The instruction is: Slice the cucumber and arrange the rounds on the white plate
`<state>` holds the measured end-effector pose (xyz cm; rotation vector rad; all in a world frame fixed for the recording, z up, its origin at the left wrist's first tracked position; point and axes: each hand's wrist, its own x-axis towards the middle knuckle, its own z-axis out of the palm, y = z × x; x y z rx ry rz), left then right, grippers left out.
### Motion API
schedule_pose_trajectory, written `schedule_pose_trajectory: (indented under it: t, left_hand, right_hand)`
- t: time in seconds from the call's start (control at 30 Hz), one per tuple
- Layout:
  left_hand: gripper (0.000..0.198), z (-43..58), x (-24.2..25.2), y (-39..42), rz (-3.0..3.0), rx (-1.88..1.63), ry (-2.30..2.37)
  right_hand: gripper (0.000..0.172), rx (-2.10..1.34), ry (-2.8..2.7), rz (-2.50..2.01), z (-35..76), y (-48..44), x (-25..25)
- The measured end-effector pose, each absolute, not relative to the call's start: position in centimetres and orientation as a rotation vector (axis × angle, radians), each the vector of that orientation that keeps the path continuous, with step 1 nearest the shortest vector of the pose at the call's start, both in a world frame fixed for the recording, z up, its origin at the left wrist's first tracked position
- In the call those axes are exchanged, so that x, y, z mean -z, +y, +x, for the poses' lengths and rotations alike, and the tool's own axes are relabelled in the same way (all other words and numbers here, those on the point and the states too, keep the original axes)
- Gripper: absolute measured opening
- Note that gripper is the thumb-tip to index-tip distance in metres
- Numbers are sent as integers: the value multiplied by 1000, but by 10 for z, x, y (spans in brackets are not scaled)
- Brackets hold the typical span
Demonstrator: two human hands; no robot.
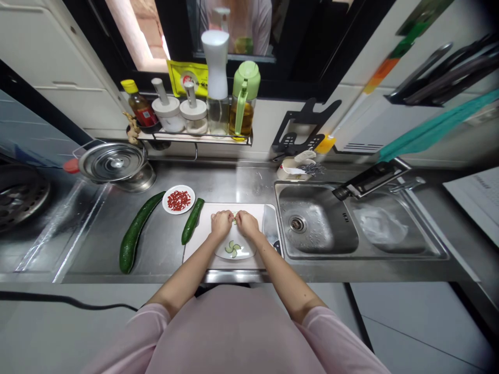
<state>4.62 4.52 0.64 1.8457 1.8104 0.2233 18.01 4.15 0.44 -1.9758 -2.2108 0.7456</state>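
Both my hands are together over a white cutting board (202, 239) on the steel counter. My left hand (221, 224) and my right hand (247, 223) have their fingers closed, pinching a small green cucumber piece (234, 221) between them. Just below the hands sits a small white plate (246, 253) with a few cucumber slices (233, 248) laid in a fan. A cut cucumber half (192, 221) lies along the board's left edge. A cleaver (270, 224) rests on the board's right side.
A whole cucumber (136, 231) and a small dish of red berries (178, 200) lie left of the board. A lidded pot (113, 163) stands further left. The sink (317, 226) is to the right. Bottles and jars fill a rack (195, 136) at the back.
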Motion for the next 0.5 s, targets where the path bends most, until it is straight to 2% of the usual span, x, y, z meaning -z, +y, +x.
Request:
schedule_pose_trajectory:
  t: [0.5]
  left_hand:
    - [18, 48, -9, 48, 1834, -171, 1830]
  right_hand:
    - [24, -770, -2277, -2034, 177, 46, -10]
